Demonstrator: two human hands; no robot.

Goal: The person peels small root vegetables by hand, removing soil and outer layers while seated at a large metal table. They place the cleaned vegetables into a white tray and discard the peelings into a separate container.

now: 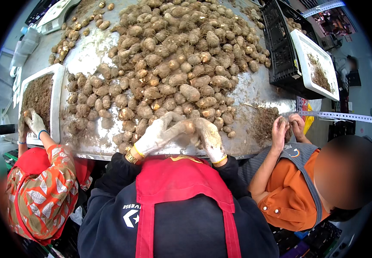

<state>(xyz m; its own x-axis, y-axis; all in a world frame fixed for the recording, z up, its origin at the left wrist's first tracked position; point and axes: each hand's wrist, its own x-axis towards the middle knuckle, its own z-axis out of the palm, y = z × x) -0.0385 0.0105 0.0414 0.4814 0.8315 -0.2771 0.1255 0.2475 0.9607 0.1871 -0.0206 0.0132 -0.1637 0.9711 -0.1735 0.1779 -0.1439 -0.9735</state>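
In white knit gloves soiled with brown dirt, my left hand (157, 133) and my right hand (210, 138) meet above the table's near edge. Between their fingertips is a small brown taro corm (189, 127), gripped from both sides and partly covered by the gloves. Just beyond my hands, a large heap of hairy taro corms (173, 74) spreads across the metal table (92, 53). Some corms in the heap show pale ends. A few lie close under my hands.
At left, a co-worker's gloved hands (35, 122) work over a white foam tray (57, 96) of brown fibres. At right, another person's bare hands (281, 129) are above a pile of root fibres (263, 125). A black crate (277, 48) and a foam tray (302, 48) stand far right.
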